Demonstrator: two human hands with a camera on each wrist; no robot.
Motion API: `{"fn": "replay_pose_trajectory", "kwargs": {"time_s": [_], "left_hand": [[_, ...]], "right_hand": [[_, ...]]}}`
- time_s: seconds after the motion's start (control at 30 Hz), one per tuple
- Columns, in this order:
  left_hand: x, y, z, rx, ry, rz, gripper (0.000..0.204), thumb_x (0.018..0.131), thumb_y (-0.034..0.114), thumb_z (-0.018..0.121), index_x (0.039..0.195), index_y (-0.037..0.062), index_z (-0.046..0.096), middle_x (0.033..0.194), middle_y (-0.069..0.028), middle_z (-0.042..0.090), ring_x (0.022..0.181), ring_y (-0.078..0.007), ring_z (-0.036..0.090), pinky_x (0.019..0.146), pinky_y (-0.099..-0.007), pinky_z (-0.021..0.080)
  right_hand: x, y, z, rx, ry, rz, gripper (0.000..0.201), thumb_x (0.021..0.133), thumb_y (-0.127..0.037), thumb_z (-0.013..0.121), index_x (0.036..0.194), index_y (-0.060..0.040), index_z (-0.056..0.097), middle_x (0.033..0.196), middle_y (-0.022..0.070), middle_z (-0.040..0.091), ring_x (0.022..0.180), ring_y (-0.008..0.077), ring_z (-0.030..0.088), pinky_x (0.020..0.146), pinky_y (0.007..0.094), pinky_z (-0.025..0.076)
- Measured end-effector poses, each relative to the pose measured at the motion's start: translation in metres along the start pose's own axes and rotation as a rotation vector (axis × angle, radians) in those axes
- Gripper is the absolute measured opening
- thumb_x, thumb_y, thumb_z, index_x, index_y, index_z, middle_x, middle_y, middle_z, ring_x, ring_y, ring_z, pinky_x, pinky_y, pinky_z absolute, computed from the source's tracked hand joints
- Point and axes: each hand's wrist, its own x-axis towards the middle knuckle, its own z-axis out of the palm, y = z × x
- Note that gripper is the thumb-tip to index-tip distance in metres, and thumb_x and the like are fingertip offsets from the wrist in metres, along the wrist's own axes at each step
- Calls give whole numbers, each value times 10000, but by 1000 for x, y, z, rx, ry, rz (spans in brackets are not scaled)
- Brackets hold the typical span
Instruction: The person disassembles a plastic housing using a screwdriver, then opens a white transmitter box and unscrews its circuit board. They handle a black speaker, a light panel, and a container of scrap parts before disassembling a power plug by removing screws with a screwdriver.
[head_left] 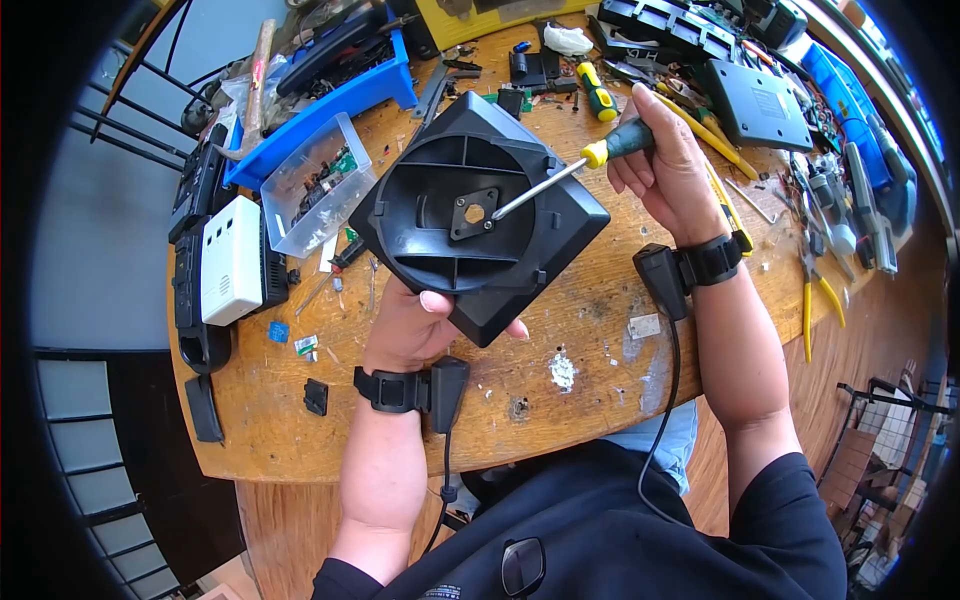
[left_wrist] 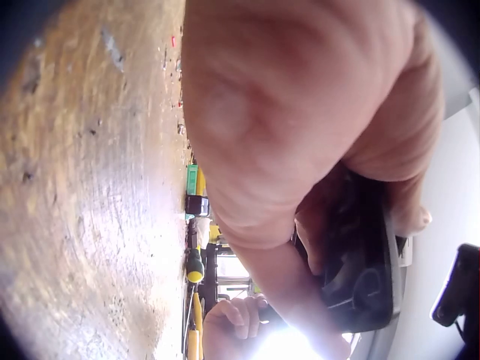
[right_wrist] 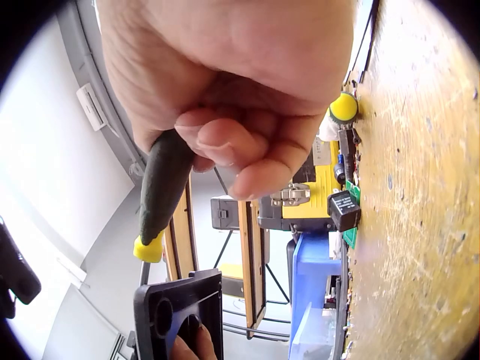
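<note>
My left hand [head_left: 412, 325] grips a black square plastic housing [head_left: 520, 285] by its lower edge and holds it up over the workbench. The housing has a round recess with ribs, and a small diamond-shaped plate [head_left: 467, 228] with screws sits in its middle. In my right hand [head_left: 668, 165] is a screwdriver [head_left: 545, 184] with a dark green and yellow handle. Its tip meets the plate at the right-hand screw. From the right wrist view, the screwdriver handle [right_wrist: 166, 184] lies between thumb and curled fingers. The left wrist view shows the left fingers wrapped around the housing [left_wrist: 364, 262].
A clear plastic box [head_left: 318, 185] of small parts and a blue bin [head_left: 330, 110] stand at left, beside a white device [head_left: 231, 262]. Another screwdriver [head_left: 597, 92] lies behind. Pliers [head_left: 815, 270] and more tools crowd the right side. Small debris dots the wooden workbench [head_left: 450, 420].
</note>
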Motion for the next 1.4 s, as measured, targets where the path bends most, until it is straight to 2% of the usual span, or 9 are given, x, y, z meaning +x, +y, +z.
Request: {"fn": "replay_pose_trajectory", "kwargs": {"time_s": [0.1,0.4,0.63,0.7,0.73,0.8,0.83,0.9,1.4], "left_hand": [[1,2,3,36,12,2,644,758,260,727,1274,12,433,1212,-219,524,1007,-385,590,667,-537,565],[4,0,2,105,34,64,649,732,292,750,1233,-7,466,1167,-211,554,931,-345,625,658,-473,576],[3,1,-1,58,56,22,700,731,342,750,1249,-14,441,1170,-203,551,946,-338,620,655,-469,572],[4,-1,-2,69,-23,50,788,758,481,676,1309,6,374,1232,-200,508,1003,-345,595,670,-482,565],[5,0,-1,69,-23,50,788,758,481,676,1309,6,374,1232,-200,508,1003,-345,595,670,-482,565],[6,2,4,-30,-61,47,870,771,636,529,1363,41,300,1292,-195,457,1054,-357,566,682,-500,556],[7,2,3,-30,-61,47,870,771,636,529,1363,41,300,1292,-195,457,1054,-357,566,682,-500,556],[7,2,0,-87,-105,56,901,771,708,409,1390,72,255,1316,-192,432,1069,-366,555,687,-511,549],[6,4,5,-73,-12,9,753,870,596,401,1383,65,251,1302,-224,432,1048,-382,568,676,-504,554]], "right_hand": [[1,0,1,-48,46,-8,383,958,-375,443,713,-83,481,405,-24,314,340,84,348,432,239,411],[2,-2,-4,78,26,-4,430,954,-429,413,678,-106,477,381,-30,314,341,89,370,458,243,414],[3,-2,-6,111,59,-3,426,954,-428,417,675,-113,487,379,-32,318,340,89,376,460,242,414],[3,-2,-5,112,72,-1,421,953,-427,421,676,-117,490,378,-32,315,340,89,378,459,241,413],[3,-2,-6,112,72,-1,421,953,-427,421,676,-117,490,378,-32,315,340,89,378,459,241,413],[4,-1,-6,120,62,0,418,952,-427,425,680,-117,494,378,-31,314,339,89,379,458,241,412],[3,-1,-6,120,62,0,418,952,-427,425,680,-117,494,378,-31,314,339,89,379,458,241,412],[3,-1,-6,126,58,-1,415,950,-428,428,684,-116,494,379,-31,316,339,90,378,458,241,413],[4,-1,-8,125,48,-3,411,953,-427,421,701,-114,504,381,-33,318,341,87,384,465,238,417]]}}
